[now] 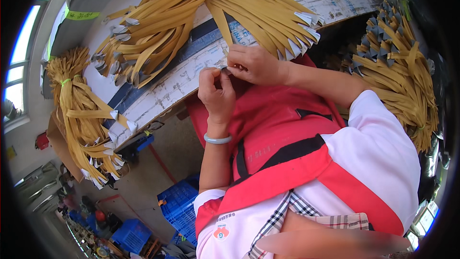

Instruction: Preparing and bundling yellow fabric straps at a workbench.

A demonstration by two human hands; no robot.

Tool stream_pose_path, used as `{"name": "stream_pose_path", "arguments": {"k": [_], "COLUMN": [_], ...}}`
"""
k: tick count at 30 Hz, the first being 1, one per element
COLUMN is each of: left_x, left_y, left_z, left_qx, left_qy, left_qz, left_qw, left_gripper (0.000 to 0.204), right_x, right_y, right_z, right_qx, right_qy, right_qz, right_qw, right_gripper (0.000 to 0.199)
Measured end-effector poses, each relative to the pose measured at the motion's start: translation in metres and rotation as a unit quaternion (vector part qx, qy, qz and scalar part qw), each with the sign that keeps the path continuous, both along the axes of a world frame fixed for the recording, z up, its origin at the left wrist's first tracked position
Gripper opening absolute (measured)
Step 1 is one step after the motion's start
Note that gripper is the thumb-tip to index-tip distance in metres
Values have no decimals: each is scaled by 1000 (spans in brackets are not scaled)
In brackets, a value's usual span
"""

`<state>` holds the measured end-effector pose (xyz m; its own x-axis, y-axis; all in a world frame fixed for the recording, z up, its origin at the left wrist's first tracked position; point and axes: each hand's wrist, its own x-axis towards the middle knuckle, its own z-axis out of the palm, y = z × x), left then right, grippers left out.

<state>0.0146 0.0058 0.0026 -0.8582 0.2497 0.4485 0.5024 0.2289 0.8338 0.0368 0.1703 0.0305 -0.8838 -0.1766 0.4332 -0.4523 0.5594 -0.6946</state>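
Small grey piece (224, 67) pinched by left hand (215, 93) and right hand (254, 64), seemingly unfinished; many yellow straps (258, 12) already tipped, remainder unclear.

My left grip (215, 96) and right grip (256, 64) meet at the near edge of the bench (177, 84), a small piece (224, 67) between them. On the bench, ahead and left, lies one strap bundle (165, 33); ahead and right, another bundle (258, 7). One strap (221, 24) runs down to behind my right grip. Well left, at the bench's end, hangs a tied bundle (76, 98). Right, past my forearm: a strap heap (400, 67). Behind and left, lower down: two crates (175, 206).
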Motion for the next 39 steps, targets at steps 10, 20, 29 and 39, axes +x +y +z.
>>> {"name": "stream_pose_path", "arguments": {"k": [10, 20, 29, 39], "left_x": [-16, 6, 7, -65], "left_y": [-23, -22, -22, -111], "left_z": [12, 17, 19, 56], "left_qx": [183, -47, -102, 285], "left_qy": [-335, -74, -75, -159], "left_qz": [-249, -176, -215, 165], "left_qw": [890, 980, 968, 931], "left_gripper": [13, 14, 14, 17], "right_x": [4, 8, 31, 51], "right_y": [15, 31, 7, 97], "right_z": [-2, 13, -11, 3], "right_qx": [-257, -291, -240, 119], "right_qy": [-147, -293, -228, -103], "right_qz": [67, -95, -11, -69], "right_qw": [953, 906, 944, 985], "right_gripper": [12, 27, 29, 13]}}
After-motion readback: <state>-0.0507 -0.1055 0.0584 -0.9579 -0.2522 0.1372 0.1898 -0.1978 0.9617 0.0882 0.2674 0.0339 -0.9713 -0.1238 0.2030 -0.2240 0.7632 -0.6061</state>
